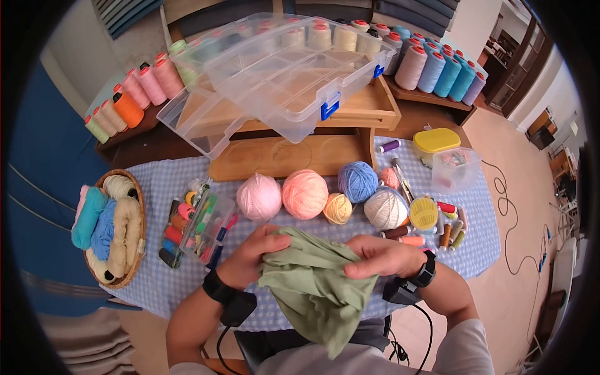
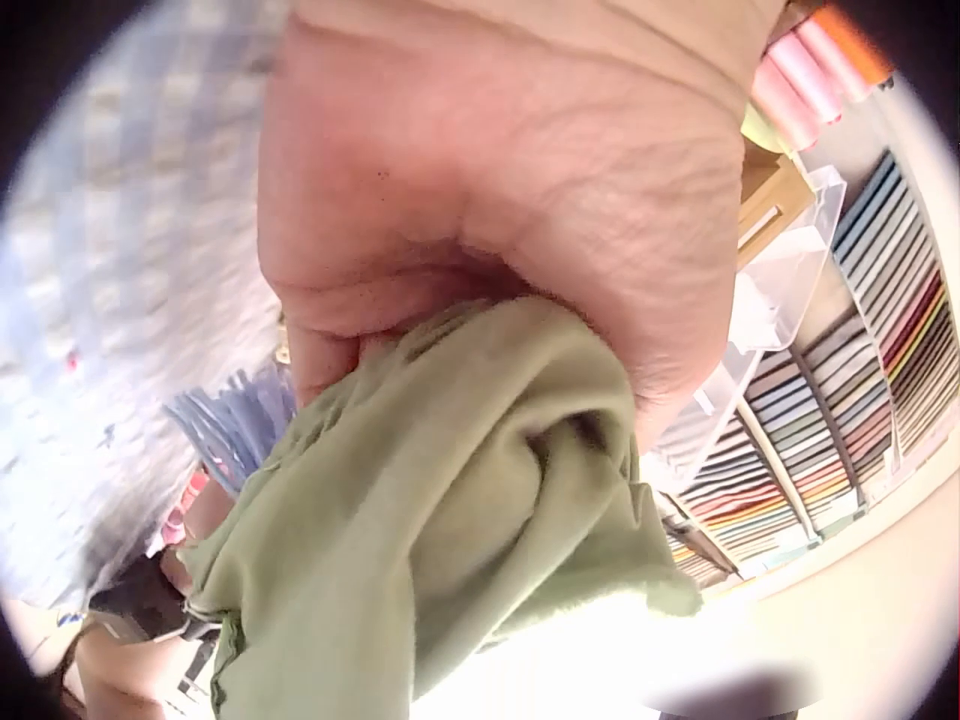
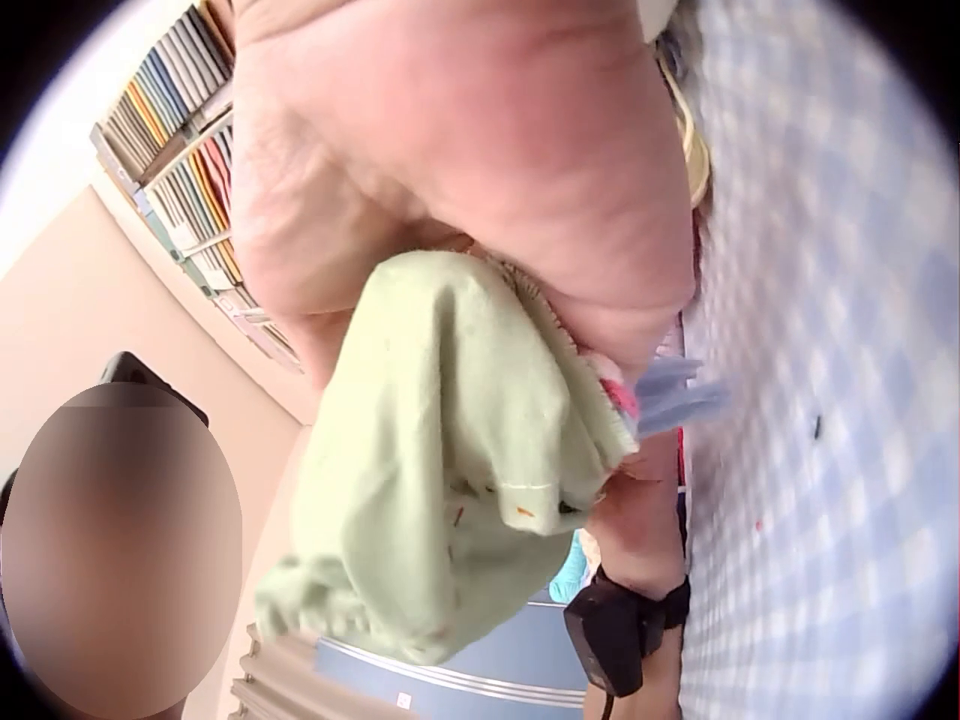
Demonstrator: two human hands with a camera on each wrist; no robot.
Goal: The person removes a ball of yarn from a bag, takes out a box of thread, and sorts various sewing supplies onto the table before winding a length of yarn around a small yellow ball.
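Observation:
A crumpled light green cloth hangs between both hands above the table's front edge. The left hand pinches its upper left part with the thumb on top. Its upper right part is gripped by the right hand, thumb lying over the fabric. In the left wrist view, the left hand covers the top of the bunched cloth. From the right wrist view, the right hand holds the cloth, where small orange marks and a stitched edge show. Most fingertips are hidden behind the fabric.
Yarn balls line the checked tablecloth beyond the hands. A yarn basket and an open bead box stand left; small thread spools lie right. A large clear case rests at the back, near thread cones.

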